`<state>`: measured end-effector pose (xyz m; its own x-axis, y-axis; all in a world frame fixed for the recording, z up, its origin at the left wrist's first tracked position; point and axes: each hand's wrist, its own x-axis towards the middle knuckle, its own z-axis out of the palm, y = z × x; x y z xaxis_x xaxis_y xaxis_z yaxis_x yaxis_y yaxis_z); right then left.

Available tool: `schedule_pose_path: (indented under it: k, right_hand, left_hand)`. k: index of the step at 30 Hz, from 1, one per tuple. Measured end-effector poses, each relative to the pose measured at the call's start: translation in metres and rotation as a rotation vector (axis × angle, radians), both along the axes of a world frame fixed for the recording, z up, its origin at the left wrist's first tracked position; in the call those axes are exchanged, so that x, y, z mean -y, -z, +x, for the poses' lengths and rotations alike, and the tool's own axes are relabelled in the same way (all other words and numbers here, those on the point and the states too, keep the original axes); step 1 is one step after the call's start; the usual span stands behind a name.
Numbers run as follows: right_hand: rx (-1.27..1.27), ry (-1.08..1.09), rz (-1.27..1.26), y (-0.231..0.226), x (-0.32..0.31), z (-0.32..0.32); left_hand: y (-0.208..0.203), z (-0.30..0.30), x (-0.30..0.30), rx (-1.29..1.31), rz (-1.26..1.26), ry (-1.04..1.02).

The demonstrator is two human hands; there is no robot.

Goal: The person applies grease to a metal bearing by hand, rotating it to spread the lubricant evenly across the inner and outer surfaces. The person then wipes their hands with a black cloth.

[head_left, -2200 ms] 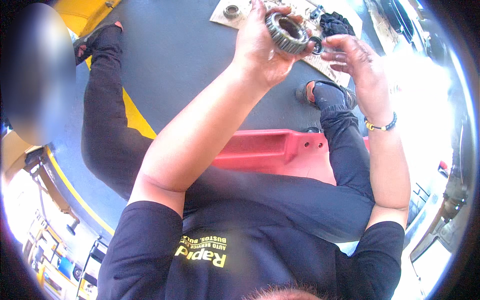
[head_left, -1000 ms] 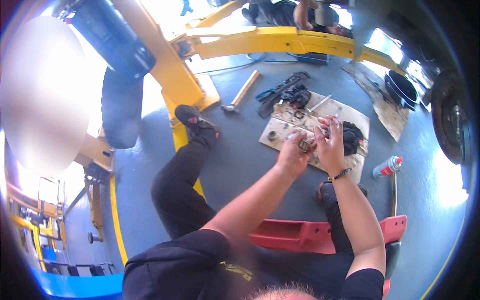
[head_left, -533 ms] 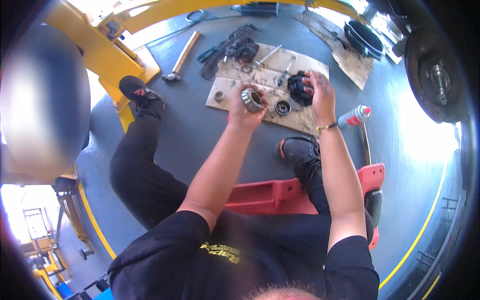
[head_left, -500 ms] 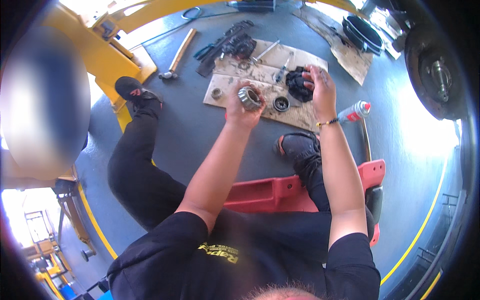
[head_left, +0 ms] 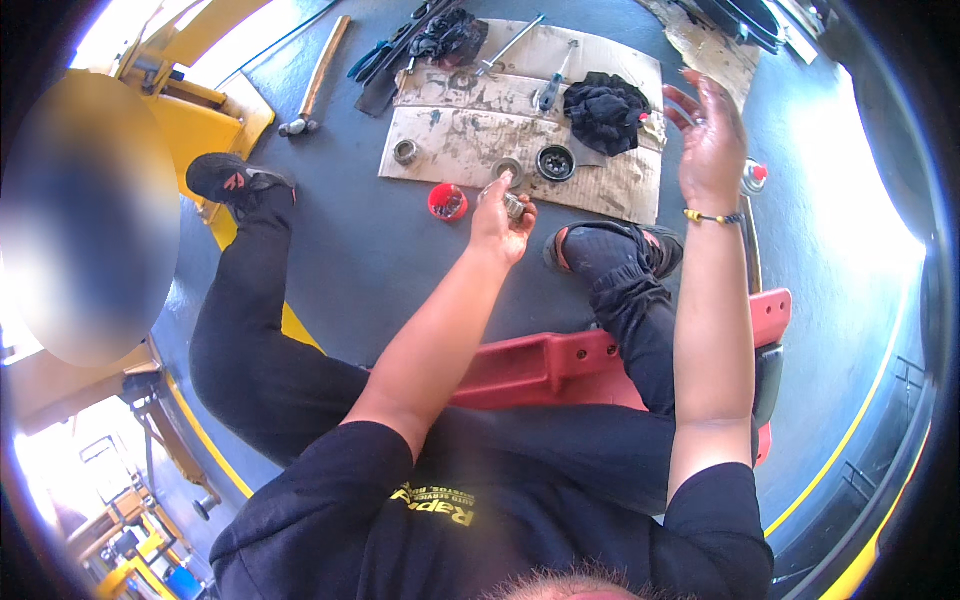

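My left hand (head_left: 503,228) is closed round a metal roller bearing (head_left: 514,207), whose rollers show only in part between the fingers. It is above the floor at the near edge of a stained cardboard sheet (head_left: 450,140). Just beyond the fingertips lies a flat metal ring (head_left: 508,168). A black round cup-like part (head_left: 556,163) rests to its right, and a red round tub (head_left: 447,202) stands on the floor to the left. My right hand (head_left: 712,150) is raised with fingers apart, holding nothing, right of a crumpled black cloth (head_left: 605,112).
A small metal ring (head_left: 405,152), a screwdriver (head_left: 553,88) and a long metal tool (head_left: 510,46) lie on the cardboard. A hammer (head_left: 322,85) is on the floor at left, near a yellow lift (head_left: 200,125). A spray can (head_left: 753,178) stands behind my right wrist; a red seat frame (head_left: 540,368) is under me.
My right hand has moved right, away from the black cloth. The left hand has turned, so its fingers cover more of the bearing. The red tub has come into plain view as the view shifted.
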<state>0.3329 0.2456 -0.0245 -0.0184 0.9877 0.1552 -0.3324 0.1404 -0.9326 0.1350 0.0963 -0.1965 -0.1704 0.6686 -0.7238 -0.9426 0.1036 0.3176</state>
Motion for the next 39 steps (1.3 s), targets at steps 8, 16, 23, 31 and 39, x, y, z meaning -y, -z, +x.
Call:
schedule_pose_path:
  k: [8,16,23,31,39]
  right_hand:
    - [-0.061,0.027,-0.076,0.022,-0.013,0.021]
    - [-0.229,-0.029,-0.08,0.03,-0.03,0.039]
    - [-0.483,0.005,-0.257,0.017,-0.031,0.037]
    - [-0.606,-0.082,-0.277,0.018,-0.035,0.039]
    - [-0.618,-0.037,-0.196,0.02,-0.032,0.04]
  left_hand:
    - [0.004,-0.016,-0.079,-0.239,-0.098,0.036]
    - [0.077,-0.104,-0.133,-1.891,-0.348,0.62]
    - [0.015,0.006,-0.205,-2.221,0.301,0.828]
    - [0.046,0.057,-0.28,-2.388,0.167,1.012]
    - [-0.015,0.006,-0.259,-1.288,0.569,0.471]
